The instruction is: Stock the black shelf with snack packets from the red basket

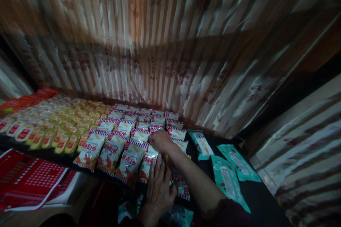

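Observation:
Rows of red, white and blue snack packets [117,145] lie overlapping on a dark shelf [255,191]. My left hand [159,184] lies flat, fingers stretched out, on the near packets at the right end of the rows. My right hand [162,140] reaches further in, fingers curled down on a packet in the row behind; what it grips is hidden under the hand. Three teal packets [229,175] lie loose to the right of my right forearm.
Yellow packets [53,124] fill the left part of the shelf, with orange ones [23,101] at the far left. A red and white plastic crate [29,181] sits lower left. A striped printed sheet [160,42] backs the shelf.

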The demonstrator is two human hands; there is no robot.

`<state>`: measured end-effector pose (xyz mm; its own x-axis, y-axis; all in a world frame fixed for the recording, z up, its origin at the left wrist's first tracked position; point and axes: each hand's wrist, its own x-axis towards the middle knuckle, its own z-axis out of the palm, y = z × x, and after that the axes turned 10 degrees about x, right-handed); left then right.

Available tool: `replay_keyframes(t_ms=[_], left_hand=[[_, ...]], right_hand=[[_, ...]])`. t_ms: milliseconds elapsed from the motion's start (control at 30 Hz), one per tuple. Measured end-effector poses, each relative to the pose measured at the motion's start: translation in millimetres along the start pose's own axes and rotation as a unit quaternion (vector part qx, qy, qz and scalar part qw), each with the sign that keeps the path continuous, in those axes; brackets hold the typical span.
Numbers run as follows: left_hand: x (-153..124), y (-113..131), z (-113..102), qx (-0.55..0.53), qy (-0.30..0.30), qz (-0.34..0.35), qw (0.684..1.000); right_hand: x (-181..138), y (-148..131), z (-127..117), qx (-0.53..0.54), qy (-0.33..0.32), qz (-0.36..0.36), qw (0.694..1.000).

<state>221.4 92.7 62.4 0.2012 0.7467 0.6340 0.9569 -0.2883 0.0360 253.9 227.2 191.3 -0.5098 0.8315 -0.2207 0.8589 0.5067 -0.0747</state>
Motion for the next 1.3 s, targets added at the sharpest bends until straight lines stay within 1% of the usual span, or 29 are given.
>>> replay_keyframes(t_ms=[167,300,400,533,767,967,1000,1033,1067,1100,1167,1200,1233,1267,1300], left_hand=[[1.1,-0.2,-3.5,0.000,-0.032,-0.002,0.999],[-0.2,0.8,0.5,-0.006,-0.031,-0.016,0.999],[-2.0,2.0,4.9,-0.023,-0.029,-0.019,0.999],[-3.8,3.5,8.4,-0.050,-0.023,-0.035,0.998],[0.4,2.6,6.4,-0.061,-0.029,-0.032,0.997],[-3.6,2.8,10.1,-0.058,-0.038,-0.030,0.997],[-4.1,2.7,10.4,-0.057,-0.039,-0.029,0.997],[-4.1,2.5,10.1,-0.055,-0.039,-0.027,0.997],[-3.7,2.1,9.1,-0.053,-0.037,-0.025,0.998],[-2.8,1.6,7.6,-0.049,-0.033,-0.021,0.998],[0.0,-0.1,3.1,-0.038,-0.026,-0.008,0.999],[1.5,-1.1,0.6,-0.033,-0.023,0.001,0.999],[2.7,-2.1,-1.7,-0.028,-0.021,0.008,0.999],[3.5,-3.1,-3.5,-0.024,-0.019,0.014,0.999],[3.8,-3.9,-4.7,-0.021,-0.019,0.017,0.999]], right_hand=[[3.7,0.1,-2.1,0.008,-0.043,-0.024,0.999],[7.2,-1.4,-6.6,0.015,-0.075,-0.028,0.997],[8.8,-2.0,-8.5,0.015,-0.076,-0.022,0.997],[7.8,-2.8,-9.0,0.016,-0.054,-0.010,0.998],[6.5,0.8,-9.9,0.029,-0.003,0.012,1.000],[0.8,4.9,-6.5,0.058,0.031,0.009,0.998],[-4.1,7.2,-4.6,0.073,0.052,0.000,0.996],[-10.9,10.5,-1.5,0.097,0.087,-0.012,0.991],[-19.8,14.6,2.9,0.133,0.145,-0.028,0.980],[-30.7,19.6,8.8,0.179,0.223,-0.048,0.957],[-57.3,30.5,26.1,0.255,0.378,-0.031,0.889],[-72.0,35.7,37.4,0.286,0.444,0.000,0.849],[-86.8,40.3,50.4,0.314,0.494,0.046,0.809],[-100.9,44.0,64.7,0.340,0.519,0.098,0.778],[-113.8,46.6,80.1,0.362,0.527,0.147,0.755]])
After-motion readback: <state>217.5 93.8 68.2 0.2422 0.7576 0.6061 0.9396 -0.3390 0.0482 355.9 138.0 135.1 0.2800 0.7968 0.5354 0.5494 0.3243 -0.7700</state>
